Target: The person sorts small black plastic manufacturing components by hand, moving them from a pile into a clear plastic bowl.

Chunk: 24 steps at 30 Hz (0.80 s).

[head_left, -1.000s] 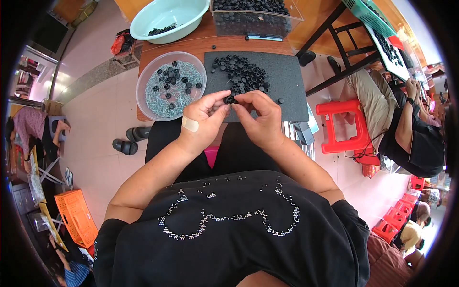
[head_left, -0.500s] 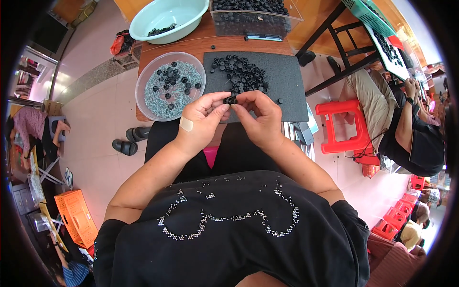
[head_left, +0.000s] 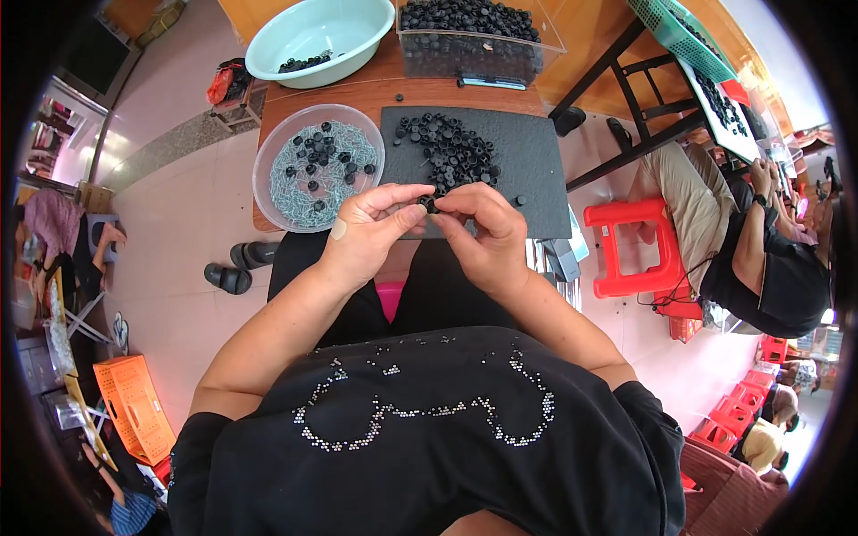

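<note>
Close to the near edge of the dark grey mat (head_left: 536, 161), my two hands meet over a small round black plastic part (head_left: 428, 204). Thumb and fingers of my left hand (head_left: 371, 234), which has a plaster on it, pinch the part from one side. My right hand (head_left: 487, 234) pinches it from the other side. Just beyond my fingertips lies a loose pile of similar black parts (head_left: 456, 147). Left of the mat stands a clear round tub (head_left: 259, 179) of silvery screws (head_left: 299, 183), with several black parts on top.
Behind the tub sits a pale green basin (head_left: 366, 58) with some black parts. A clear bin (head_left: 474, 58) full of black parts stands at the back, a blue pen-like tool (head_left: 494, 84) before it. A red stool (head_left: 601, 259) and a seated person (head_left: 755, 241) are to the right.
The hands stay together at the mat's near edge, still holding the black part, which has turned slightly between the fingertips. The view has shifted a little.
</note>
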Each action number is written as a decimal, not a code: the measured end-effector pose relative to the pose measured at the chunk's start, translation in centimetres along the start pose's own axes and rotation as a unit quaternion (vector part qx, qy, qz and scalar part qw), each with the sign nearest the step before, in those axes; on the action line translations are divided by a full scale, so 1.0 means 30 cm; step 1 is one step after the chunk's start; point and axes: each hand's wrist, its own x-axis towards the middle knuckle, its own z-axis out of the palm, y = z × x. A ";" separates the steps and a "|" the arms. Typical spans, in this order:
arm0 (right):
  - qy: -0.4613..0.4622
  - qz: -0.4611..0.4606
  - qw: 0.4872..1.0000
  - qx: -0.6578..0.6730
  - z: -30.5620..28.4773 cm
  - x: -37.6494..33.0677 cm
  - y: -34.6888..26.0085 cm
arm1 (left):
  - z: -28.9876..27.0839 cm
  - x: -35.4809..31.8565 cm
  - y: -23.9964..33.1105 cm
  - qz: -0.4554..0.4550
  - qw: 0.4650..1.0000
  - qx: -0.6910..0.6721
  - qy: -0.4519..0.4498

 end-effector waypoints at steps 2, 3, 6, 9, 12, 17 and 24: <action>-0.001 0.019 1.000 0.007 0.001 -0.005 0.003 | 0.000 0.000 0.002 -0.005 1.000 -0.004 -0.003; -0.002 0.038 0.999 0.014 0.001 -0.007 0.004 | 0.000 0.000 0.003 -0.005 1.000 -0.004 -0.002; -0.019 0.070 0.997 0.026 -0.003 -0.014 -0.001 | 0.006 0.000 0.005 -0.001 1.000 -0.003 -0.001; -0.010 0.067 0.997 0.027 -0.001 -0.012 -0.006 | 0.011 0.000 0.004 0.017 1.000 0.003 0.002; -0.002 0.078 0.996 0.034 0.001 -0.008 -0.022 | 0.020 -0.004 0.001 0.046 0.998 0.039 0.011; 0.015 0.124 0.987 0.100 0.013 -0.014 -0.026 | 0.016 -0.004 -0.020 0.149 0.976 0.156 0.029; 0.030 0.198 0.960 0.198 0.015 -0.016 -0.039 | 0.037 -0.007 0.005 0.205 0.947 0.243 0.046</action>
